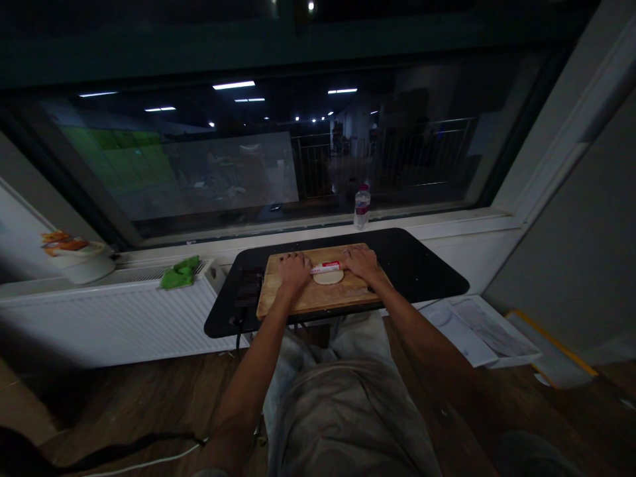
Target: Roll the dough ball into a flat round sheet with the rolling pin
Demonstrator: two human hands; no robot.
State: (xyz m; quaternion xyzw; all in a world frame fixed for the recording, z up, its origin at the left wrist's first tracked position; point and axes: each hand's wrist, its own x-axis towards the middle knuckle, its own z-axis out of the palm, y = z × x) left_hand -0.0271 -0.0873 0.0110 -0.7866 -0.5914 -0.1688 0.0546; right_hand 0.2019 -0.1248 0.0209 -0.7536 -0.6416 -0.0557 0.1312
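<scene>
A flat, pale round of dough lies on a wooden board. Across its far part rests a white rolling pin with red printing on it. My left hand is closed over the pin's left end, and my right hand over its right end. Both pin ends are hidden under my hands, with only the middle showing between them. The near edge of the dough shows in front of the pin.
The board lies on a black table by a window. A water bottle stands on the sill behind. At left, a green cloth and white pot sit on a radiator. A white box is at lower right.
</scene>
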